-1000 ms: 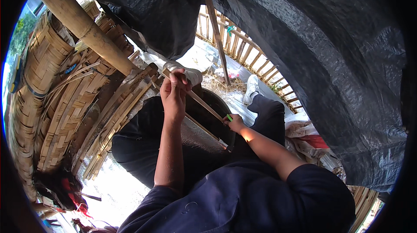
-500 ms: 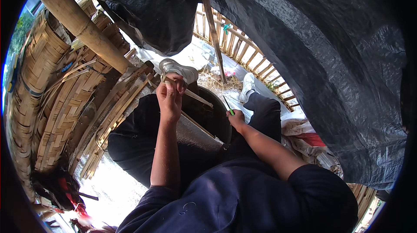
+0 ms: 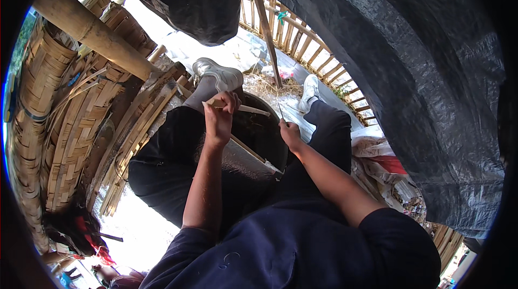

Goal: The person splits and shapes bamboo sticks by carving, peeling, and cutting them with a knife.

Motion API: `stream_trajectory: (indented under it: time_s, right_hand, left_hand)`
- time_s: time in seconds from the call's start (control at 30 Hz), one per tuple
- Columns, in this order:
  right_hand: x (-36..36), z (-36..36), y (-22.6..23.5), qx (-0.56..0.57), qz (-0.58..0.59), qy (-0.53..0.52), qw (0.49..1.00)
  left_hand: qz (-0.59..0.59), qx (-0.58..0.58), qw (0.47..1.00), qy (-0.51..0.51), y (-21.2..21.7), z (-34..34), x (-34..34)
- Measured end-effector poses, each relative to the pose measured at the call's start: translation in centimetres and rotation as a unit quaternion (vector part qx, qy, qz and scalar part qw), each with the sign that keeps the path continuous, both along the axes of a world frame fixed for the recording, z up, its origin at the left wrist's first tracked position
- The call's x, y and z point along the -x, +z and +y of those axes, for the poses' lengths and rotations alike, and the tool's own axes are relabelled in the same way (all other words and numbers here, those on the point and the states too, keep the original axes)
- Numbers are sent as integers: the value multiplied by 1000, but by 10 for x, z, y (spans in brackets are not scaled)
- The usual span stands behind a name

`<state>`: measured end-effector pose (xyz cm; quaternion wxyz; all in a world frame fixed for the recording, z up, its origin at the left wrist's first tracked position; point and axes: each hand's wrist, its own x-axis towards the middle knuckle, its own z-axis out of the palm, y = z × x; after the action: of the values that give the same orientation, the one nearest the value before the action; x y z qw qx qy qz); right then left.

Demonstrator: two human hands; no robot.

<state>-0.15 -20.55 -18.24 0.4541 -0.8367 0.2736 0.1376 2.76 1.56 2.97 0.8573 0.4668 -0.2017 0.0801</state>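
Note:
Over my left leg, my left hand [image 3: 219,119] is closed around a split bamboo strip [image 3: 253,110]. The strip sticks out to the right, above a dark round tub [image 3: 274,143] between my legs. A little to the right and lower, my right hand [image 3: 291,134] is a fist around a small thin-bladed knife [image 3: 280,110]. Its blade points up and away, apart from the strip's far end; my fingers hide its handle. Another narrow bamboo strip [image 3: 248,150] lies slanted across the near side of the tub.
Rolled woven bamboo mats [image 3: 38,122] and a stack of split bamboo [image 3: 135,151] stand at left, under a thick bamboo pole [image 3: 91,30]. Black plastic sheeting [image 3: 410,73] hangs at right. A wooden stick [image 3: 265,30] slants down before a bamboo slat fence [image 3: 318,54].
My left hand has shifted slightly right and down with the bamboo strip. My right hand has moved slightly up and turned, so the knife's green handle no longer shows.

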Motion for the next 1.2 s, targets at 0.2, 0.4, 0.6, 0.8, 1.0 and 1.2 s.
stream_trajectory:
  time_s: [0.2,0.4,0.6,0.8,1.0,1.2]
  right_hand:
    - [-19,-12,5,-47,-55,-38,997]
    - [-27,57,143,-74,-160,180,968]
    - [-13,85,140,-83,-218,218,948]
    - [-43,17,-25,67,-92,200,973]
    - [-33,86,72,-43,-210,241,947]
    - [-36,33,-14,46,-207,176,961]
  left_hand:
    - [57,4,998,-9,6,-12,-3]
    - [72,66,993,70,-13,-6,-2]
    - [43,87,986,135,-16,-19,-1]
    - [57,78,987,130,-10,-23,-16]
    - [74,79,982,156,-13,8,-15]
    - [82,66,986,129,-14,-12,-27]
